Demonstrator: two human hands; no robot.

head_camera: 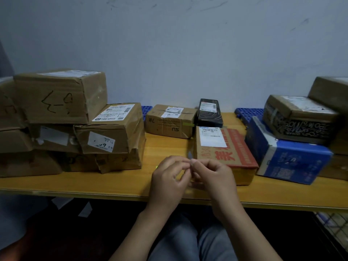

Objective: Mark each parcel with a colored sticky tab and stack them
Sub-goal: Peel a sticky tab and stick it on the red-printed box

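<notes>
My left hand [170,176] and my right hand [212,175] meet above the table's front edge, fingertips pinched together around something small; a pale sticky tab [190,155] pokes up between them. Just behind my right hand lies a red-printed parcel [226,147] with a white label. Farther back sit a brown parcel [169,121] with a yellow-green tab [189,124] at its right edge and a black parcel [209,113]. A stack of brown parcels [75,121] fills the left.
At the right, a blue parcel [288,159] carries a patterned brown box [299,119], with more brown boxes [333,95] behind. The wooden table [113,183] runs along a pale wall. Blue plastic crates [248,112] show at the back.
</notes>
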